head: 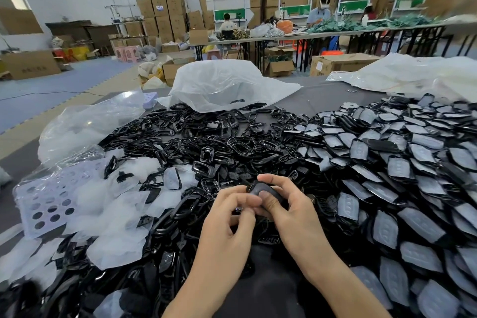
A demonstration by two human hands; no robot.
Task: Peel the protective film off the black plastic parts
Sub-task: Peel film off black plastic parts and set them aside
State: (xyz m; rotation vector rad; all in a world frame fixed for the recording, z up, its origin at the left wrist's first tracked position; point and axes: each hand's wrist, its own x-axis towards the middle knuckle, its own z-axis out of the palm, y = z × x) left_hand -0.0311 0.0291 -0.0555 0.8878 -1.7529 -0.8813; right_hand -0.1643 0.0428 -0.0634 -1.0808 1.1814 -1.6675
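Observation:
A small black plastic part (260,186) sits between both hands at the centre of the view, just above the heap. My right hand (291,212) grips it, with fingers curled over its top and the thumb on its face. My left hand (232,217) pinches at the part's left edge with thumb and forefinger. Whether film is on this part is hard to tell. To the right lie several black parts covered with whitish film (402,170). Ahead and to the left lie bare black frames (206,142).
Peeled whitish film pieces (116,217) pile up at the left, beside a perforated lilac sheet (49,204). Large clear plastic bags (227,85) lie at the table's far side. Behind are long work tables (322,33), stacked cardboard boxes and seated people.

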